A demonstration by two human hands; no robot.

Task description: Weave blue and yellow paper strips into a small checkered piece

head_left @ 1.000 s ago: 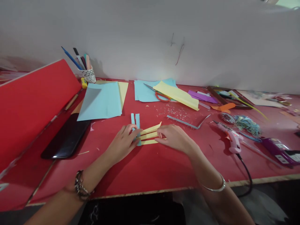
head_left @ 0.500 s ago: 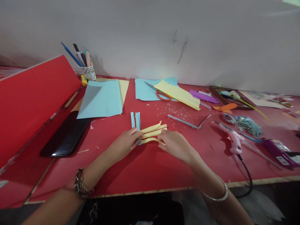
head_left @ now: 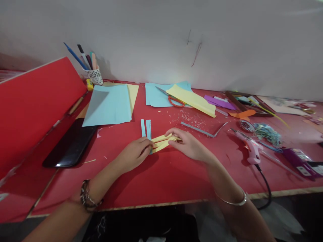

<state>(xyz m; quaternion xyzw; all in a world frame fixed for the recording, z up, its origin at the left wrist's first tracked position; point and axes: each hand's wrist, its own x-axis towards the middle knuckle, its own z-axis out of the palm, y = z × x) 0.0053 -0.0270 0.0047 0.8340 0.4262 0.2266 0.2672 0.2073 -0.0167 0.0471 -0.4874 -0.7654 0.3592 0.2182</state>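
Several yellow paper strips (head_left: 161, 144) lie side by side on the red table, running from my left hand to my right. My left hand (head_left: 137, 151) is closed on their left ends, where they meet two light blue paper strips (head_left: 148, 129) that point away from me. My right hand (head_left: 185, 143) pinches the right ends of the yellow strips between thumb and fingers, drawing them together. Its fingers hide the strip tips. How the blue and yellow strips join is hidden under my left fingers.
Blue sheets (head_left: 108, 106) and a black phone (head_left: 69, 144) lie left. Scissors (head_left: 176, 101) and a folded yellow sheet (head_left: 193, 100) are at the back. A bent grey strip (head_left: 199, 129), a pink glue gun (head_left: 252, 151) and a purple power strip (head_left: 300, 161) lie right.
My right hand has shifted slightly up and turned, its fingers now gathering the ends of the yellow strips, which were spread apart before. My left hand has stayed in place.
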